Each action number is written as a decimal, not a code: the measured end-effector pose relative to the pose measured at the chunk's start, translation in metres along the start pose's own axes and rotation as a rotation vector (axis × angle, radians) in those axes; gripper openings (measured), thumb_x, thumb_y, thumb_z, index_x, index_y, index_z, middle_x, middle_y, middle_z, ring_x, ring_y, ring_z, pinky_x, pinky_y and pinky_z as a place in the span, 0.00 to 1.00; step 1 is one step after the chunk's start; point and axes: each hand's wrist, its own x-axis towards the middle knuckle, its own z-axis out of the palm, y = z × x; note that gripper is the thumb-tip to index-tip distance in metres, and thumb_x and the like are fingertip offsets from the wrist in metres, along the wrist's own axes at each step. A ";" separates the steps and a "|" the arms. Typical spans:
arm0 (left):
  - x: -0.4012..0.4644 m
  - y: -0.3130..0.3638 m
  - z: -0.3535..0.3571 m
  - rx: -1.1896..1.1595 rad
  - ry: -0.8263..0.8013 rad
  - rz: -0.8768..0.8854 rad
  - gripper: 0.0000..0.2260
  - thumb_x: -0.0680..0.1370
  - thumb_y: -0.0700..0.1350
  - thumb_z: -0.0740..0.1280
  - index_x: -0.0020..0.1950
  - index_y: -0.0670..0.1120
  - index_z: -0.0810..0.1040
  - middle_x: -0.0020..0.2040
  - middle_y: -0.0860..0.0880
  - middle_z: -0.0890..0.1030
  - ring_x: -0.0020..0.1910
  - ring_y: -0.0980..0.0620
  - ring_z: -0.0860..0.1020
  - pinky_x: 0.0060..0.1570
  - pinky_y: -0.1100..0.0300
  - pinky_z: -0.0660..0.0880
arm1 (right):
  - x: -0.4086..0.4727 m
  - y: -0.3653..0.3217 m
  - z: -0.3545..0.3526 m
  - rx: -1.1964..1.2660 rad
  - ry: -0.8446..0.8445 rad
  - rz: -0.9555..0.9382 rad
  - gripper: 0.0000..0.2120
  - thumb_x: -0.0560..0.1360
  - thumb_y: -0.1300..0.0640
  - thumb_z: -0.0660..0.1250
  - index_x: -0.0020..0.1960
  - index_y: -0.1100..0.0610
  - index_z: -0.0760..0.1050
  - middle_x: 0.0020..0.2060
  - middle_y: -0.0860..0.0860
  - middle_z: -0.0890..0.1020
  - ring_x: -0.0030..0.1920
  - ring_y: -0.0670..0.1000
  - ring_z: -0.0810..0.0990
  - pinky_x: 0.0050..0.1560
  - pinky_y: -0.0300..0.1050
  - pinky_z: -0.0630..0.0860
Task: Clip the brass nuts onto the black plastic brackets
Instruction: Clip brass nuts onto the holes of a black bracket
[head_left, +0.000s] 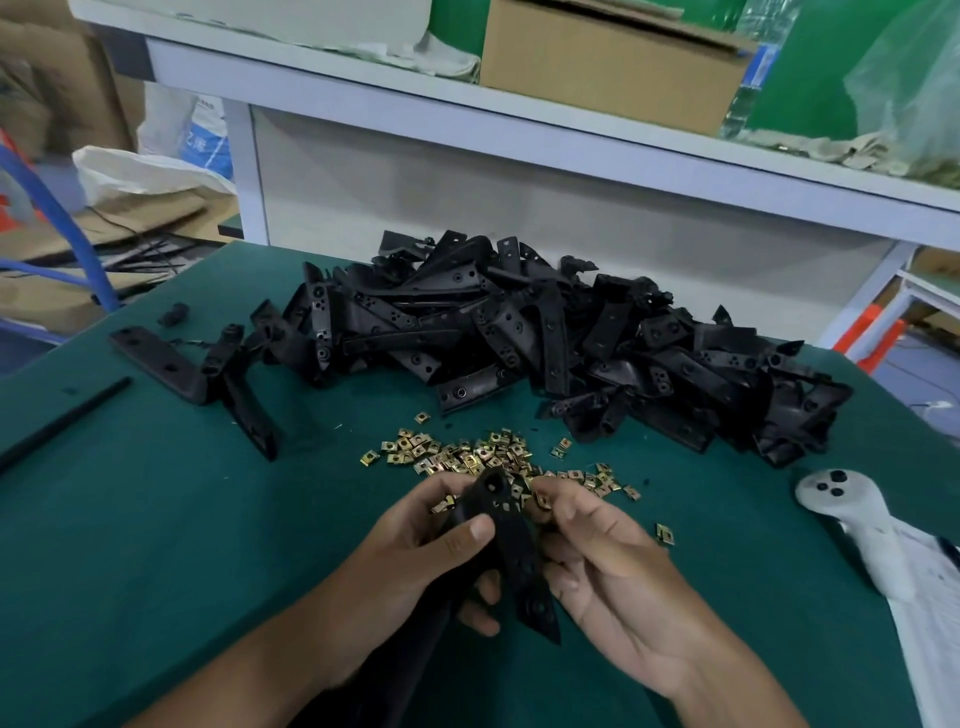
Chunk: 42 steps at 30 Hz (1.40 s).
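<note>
Gripping the long black plastic bracket (511, 540) in our left hand (415, 566), we point its far end away from us. Our right hand (597, 561) pinches a small brass clip nut (543, 501) just right of that end.

Hardly any lettering can be read. Far up and left of the left hand (415, 561), a white sack (195, 127) beside the bench leg carries blue printed characters (blurred beyond reading). The cardboard box (608, 62) on the shelf, well above both hands, shows no legible print.
</note>
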 end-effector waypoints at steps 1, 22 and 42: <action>0.000 0.000 0.000 0.003 0.001 0.000 0.10 0.76 0.47 0.73 0.55 0.47 0.79 0.42 0.43 0.82 0.37 0.46 0.81 0.36 0.51 0.82 | 0.000 0.000 0.000 -0.011 0.001 0.003 0.10 0.71 0.62 0.70 0.50 0.59 0.86 0.39 0.54 0.77 0.29 0.44 0.70 0.26 0.35 0.66; -0.002 -0.002 -0.003 0.075 -0.092 0.006 0.12 0.77 0.47 0.73 0.58 0.48 0.77 0.45 0.43 0.81 0.39 0.45 0.80 0.34 0.54 0.80 | -0.006 -0.003 0.003 -0.337 -0.051 -0.089 0.09 0.70 0.48 0.75 0.35 0.51 0.82 0.31 0.47 0.75 0.28 0.42 0.68 0.30 0.33 0.64; -0.002 -0.003 -0.006 0.144 -0.219 -0.070 0.15 0.76 0.52 0.76 0.56 0.48 0.75 0.45 0.41 0.78 0.37 0.45 0.79 0.30 0.57 0.78 | -0.013 -0.004 0.001 -0.596 -0.125 -0.121 0.12 0.69 0.46 0.76 0.33 0.51 0.78 0.29 0.47 0.75 0.30 0.43 0.71 0.34 0.33 0.67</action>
